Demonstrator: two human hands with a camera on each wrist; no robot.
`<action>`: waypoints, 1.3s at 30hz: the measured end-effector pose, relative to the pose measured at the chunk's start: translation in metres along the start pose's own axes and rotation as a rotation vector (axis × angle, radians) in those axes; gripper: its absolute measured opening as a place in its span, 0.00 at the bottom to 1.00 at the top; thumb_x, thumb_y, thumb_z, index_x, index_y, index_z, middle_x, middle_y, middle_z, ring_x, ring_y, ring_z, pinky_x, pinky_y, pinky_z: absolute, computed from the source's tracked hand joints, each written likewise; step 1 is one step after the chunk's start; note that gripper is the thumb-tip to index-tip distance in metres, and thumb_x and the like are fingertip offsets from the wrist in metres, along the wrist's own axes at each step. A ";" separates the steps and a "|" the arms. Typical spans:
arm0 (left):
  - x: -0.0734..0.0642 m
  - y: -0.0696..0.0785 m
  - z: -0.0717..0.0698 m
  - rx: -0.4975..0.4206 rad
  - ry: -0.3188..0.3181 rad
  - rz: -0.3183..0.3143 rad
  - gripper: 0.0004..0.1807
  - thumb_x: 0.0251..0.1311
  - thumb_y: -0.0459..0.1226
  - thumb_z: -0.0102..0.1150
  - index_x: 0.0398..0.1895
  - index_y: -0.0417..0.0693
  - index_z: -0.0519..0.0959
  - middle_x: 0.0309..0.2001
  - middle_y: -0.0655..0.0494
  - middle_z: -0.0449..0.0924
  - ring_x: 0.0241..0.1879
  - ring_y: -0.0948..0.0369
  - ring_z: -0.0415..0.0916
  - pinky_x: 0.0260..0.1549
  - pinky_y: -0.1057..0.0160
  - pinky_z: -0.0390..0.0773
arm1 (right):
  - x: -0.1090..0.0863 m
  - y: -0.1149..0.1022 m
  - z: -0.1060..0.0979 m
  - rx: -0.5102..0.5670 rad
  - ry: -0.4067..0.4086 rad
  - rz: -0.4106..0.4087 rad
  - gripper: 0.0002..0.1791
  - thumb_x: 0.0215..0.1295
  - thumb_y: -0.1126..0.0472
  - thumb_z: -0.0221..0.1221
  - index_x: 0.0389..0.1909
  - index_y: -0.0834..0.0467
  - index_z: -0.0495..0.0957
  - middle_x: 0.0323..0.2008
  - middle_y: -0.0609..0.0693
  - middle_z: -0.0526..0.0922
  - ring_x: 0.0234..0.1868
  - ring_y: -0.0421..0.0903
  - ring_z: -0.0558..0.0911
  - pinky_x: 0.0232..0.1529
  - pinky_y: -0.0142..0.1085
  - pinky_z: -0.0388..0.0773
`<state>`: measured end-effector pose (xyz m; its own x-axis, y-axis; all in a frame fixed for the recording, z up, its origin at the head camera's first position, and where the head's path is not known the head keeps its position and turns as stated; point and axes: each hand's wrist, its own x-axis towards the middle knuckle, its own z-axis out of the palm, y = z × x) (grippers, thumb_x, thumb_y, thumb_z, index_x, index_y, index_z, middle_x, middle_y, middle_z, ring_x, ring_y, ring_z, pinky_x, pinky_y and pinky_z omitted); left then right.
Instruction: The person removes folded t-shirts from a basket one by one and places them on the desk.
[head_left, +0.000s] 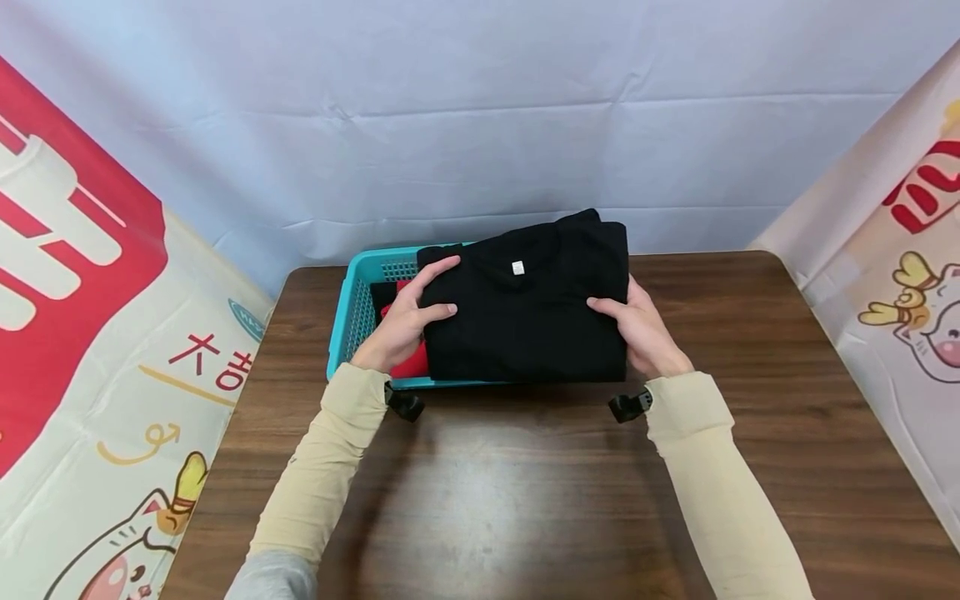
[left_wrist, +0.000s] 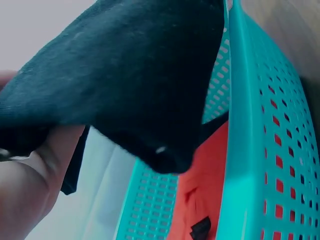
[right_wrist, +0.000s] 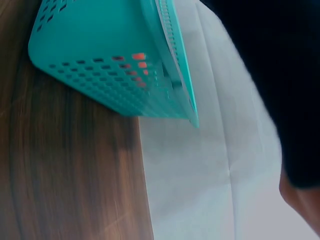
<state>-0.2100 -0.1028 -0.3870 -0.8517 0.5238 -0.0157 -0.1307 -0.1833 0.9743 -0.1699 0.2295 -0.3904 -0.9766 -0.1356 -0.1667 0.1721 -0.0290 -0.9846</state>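
A folded black shirt (head_left: pixel 525 325) with a small white label near its collar is held up above a turquoise plastic basket (head_left: pixel 342 321). My left hand (head_left: pixel 405 321) grips its left side, thumb on the upper face. On the opposite side my right hand (head_left: pixel 647 329) holds the edge, thumb on top and the other fingers hidden beneath the cloth. Red cloth (left_wrist: pixel 205 175) and some black cloth lie inside the basket, visible under the shirt in the left wrist view. Most of the basket is covered by the shirt in the head view.
The basket stands at the back of a dark wooden table (head_left: pixel 480 492). Behind the table hangs a pale sheet (head_left: pixel 480 125). Printed cloths hang on the left (head_left: pixel 90 350) and right sides.
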 end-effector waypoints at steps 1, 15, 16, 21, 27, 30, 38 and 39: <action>0.002 -0.001 0.002 0.000 -0.005 -0.007 0.34 0.66 0.27 0.51 0.72 0.59 0.60 0.62 0.49 0.69 0.52 0.58 0.76 0.45 0.60 0.82 | -0.001 0.000 -0.002 -0.004 0.007 0.000 0.37 0.70 0.58 0.55 0.75 0.44 0.50 0.72 0.53 0.57 0.54 0.38 0.75 0.47 0.28 0.78; 0.021 -0.009 0.016 0.081 -0.110 -0.094 0.35 0.65 0.29 0.54 0.73 0.63 0.58 0.65 0.48 0.66 0.58 0.54 0.73 0.49 0.56 0.81 | -0.017 0.005 -0.034 0.053 0.046 0.007 0.37 0.68 0.59 0.57 0.74 0.48 0.53 0.58 0.44 0.69 0.45 0.34 0.82 0.42 0.30 0.82; 0.022 -0.009 0.018 0.071 -0.119 -0.091 0.36 0.65 0.29 0.53 0.73 0.63 0.58 0.65 0.48 0.67 0.58 0.54 0.73 0.49 0.55 0.82 | -0.018 0.005 -0.037 0.063 0.051 0.006 0.36 0.68 0.60 0.58 0.74 0.48 0.54 0.57 0.43 0.70 0.44 0.35 0.82 0.41 0.31 0.82; 0.027 -0.014 0.027 0.024 -0.142 -0.075 0.36 0.66 0.28 0.51 0.74 0.64 0.57 0.60 0.48 0.70 0.52 0.56 0.77 0.47 0.55 0.83 | -0.025 0.005 -0.050 0.102 0.061 -0.006 0.35 0.68 0.61 0.58 0.73 0.48 0.55 0.58 0.43 0.70 0.44 0.35 0.83 0.41 0.32 0.83; 0.036 -0.022 0.044 -0.025 -0.172 -0.069 0.37 0.67 0.26 0.48 0.75 0.64 0.54 0.66 0.49 0.65 0.56 0.57 0.74 0.47 0.60 0.82 | -0.033 0.004 -0.067 0.097 0.077 0.006 0.36 0.68 0.60 0.58 0.74 0.47 0.54 0.55 0.41 0.71 0.42 0.34 0.84 0.39 0.31 0.83; 0.041 -0.025 0.052 -0.026 -0.182 -0.068 0.38 0.67 0.26 0.48 0.76 0.64 0.52 0.70 0.50 0.60 0.60 0.56 0.69 0.49 0.61 0.81 | -0.037 0.005 -0.076 0.115 0.086 0.013 0.36 0.68 0.61 0.58 0.73 0.47 0.55 0.53 0.39 0.72 0.42 0.35 0.84 0.38 0.32 0.83; 0.056 -0.035 0.073 0.140 -0.157 -0.046 0.41 0.64 0.28 0.54 0.74 0.69 0.53 0.73 0.64 0.49 0.70 0.57 0.55 0.60 0.56 0.74 | -0.045 0.007 -0.099 0.093 0.123 0.039 0.34 0.67 0.61 0.58 0.72 0.45 0.57 0.51 0.37 0.74 0.41 0.35 0.84 0.37 0.33 0.84; 0.059 -0.036 0.075 0.168 -0.153 -0.037 0.41 0.64 0.29 0.54 0.74 0.70 0.53 0.74 0.65 0.49 0.71 0.58 0.53 0.61 0.54 0.73 | -0.046 0.007 -0.102 0.095 0.127 0.038 0.34 0.67 0.62 0.58 0.72 0.46 0.57 0.51 0.37 0.74 0.41 0.35 0.84 0.37 0.33 0.84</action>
<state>-0.2171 -0.0031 -0.4063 -0.7593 0.6500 -0.0305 -0.0633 -0.0272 0.9976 -0.1371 0.3366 -0.3952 -0.9766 -0.0125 -0.2147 0.2146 -0.1208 -0.9692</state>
